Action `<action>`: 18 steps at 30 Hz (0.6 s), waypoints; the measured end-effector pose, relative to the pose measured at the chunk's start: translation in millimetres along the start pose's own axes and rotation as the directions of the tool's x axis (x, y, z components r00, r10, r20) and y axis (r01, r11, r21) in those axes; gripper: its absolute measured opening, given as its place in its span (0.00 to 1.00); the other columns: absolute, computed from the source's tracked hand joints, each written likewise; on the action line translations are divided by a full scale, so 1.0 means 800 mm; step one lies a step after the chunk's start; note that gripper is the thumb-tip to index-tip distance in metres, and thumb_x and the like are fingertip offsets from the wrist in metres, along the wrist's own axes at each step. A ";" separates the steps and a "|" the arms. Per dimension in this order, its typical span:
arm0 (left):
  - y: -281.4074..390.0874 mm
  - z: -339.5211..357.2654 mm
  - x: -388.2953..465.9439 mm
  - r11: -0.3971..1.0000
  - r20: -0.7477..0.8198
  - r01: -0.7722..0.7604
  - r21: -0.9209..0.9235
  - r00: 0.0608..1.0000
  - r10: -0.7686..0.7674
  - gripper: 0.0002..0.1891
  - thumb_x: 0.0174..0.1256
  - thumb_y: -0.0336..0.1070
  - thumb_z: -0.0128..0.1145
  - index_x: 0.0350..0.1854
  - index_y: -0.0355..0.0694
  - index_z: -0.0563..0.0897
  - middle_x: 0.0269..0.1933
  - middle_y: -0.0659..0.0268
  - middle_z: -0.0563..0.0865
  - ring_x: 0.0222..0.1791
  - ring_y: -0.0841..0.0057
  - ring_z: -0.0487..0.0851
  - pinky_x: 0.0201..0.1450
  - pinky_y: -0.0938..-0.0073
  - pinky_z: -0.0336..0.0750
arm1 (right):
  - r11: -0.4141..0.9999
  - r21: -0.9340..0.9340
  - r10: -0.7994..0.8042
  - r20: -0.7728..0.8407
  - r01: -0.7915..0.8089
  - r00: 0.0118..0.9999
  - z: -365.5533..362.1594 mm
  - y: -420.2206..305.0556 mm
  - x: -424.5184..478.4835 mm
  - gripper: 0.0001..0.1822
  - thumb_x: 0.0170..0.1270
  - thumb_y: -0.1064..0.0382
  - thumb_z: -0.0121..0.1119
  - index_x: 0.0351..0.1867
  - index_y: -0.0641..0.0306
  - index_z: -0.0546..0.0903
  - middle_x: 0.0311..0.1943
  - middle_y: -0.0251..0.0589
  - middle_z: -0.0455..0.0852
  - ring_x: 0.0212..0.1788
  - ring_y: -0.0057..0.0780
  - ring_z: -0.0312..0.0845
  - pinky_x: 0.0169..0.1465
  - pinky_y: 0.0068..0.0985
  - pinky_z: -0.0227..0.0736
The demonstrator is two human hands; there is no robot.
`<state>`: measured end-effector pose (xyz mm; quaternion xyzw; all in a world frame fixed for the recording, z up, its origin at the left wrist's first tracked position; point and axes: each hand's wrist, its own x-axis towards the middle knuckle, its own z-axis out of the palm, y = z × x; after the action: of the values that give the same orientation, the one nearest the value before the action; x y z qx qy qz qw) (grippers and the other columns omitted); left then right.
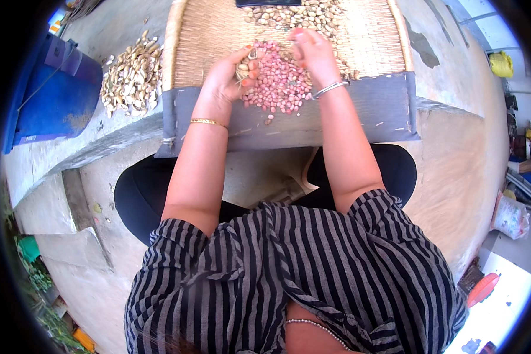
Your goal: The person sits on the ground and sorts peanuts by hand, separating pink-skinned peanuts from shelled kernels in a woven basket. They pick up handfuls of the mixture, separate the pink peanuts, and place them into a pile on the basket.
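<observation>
Several unshelled peanuts (243, 68) are held in my left hand (230, 73), at the left side of a pile of pink shelled peanut kernels (278, 84). My right hand (316, 53) is raised over the pile's upper right, fingers curled; whether anything sits between its fingertips cannot be told. Both hands are above a woven tray (203, 31) whose near edge is covered with grey cloth (358, 106). Beyond them, more unshelled peanuts (309, 17) lie at the back of the tray, by a dark object (267, 2) cut off at the top.
A heap of empty peanut shells (135, 77) lies on the concrete ledge left of the tray. Beside it, at the far left, is a blue bucket (57, 88) with a wire handle. A step (71, 239) drops away at lower left. Assorted goods and a plastic bag (511, 217) line the right.
</observation>
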<state>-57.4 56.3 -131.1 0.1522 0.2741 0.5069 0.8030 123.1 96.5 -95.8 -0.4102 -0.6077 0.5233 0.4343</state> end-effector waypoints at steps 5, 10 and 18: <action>-0.022 0.024 -0.002 0.978 -0.002 0.007 -0.207 1.000 -0.008 0.14 0.60 0.41 0.41 0.34 0.34 0.73 0.26 0.58 0.76 0.22 0.72 0.72 0.14 0.84 0.64 | 0.939 -0.341 -0.017 0.093 0.048 0.996 0.035 -0.030 -0.010 0.08 0.54 0.64 0.53 0.34 0.60 0.80 0.24 0.31 0.79 0.28 0.16 0.71 0.35 0.17 0.68; -0.005 0.029 0.000 0.946 0.022 -0.028 -0.322 0.999 0.037 0.15 0.62 0.44 0.44 0.27 0.35 0.73 0.27 0.59 0.75 0.28 0.72 0.71 0.16 0.85 0.63 | 0.722 -0.689 -0.227 -0.320 -0.061 0.920 -0.107 0.071 0.070 0.08 0.54 0.61 0.51 0.32 0.55 0.81 0.26 0.44 0.81 0.30 0.38 0.77 0.36 0.28 0.71; -0.001 0.027 0.002 0.956 -0.028 -0.126 -0.263 0.992 0.123 0.10 0.60 0.38 0.48 0.29 0.37 0.73 0.27 0.60 0.77 0.26 0.73 0.73 0.16 0.85 0.64 | 0.273 -0.962 -0.266 -0.052 0.023 0.962 -0.098 0.105 0.087 0.09 0.50 0.59 0.55 0.32 0.56 0.79 0.30 0.49 0.79 0.37 0.39 0.75 0.41 0.31 0.70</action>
<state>-43.7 58.4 -114.6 0.0580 0.1983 0.5895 0.7809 181.9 194.1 -166.6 -0.5811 -0.7860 -0.0296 0.2090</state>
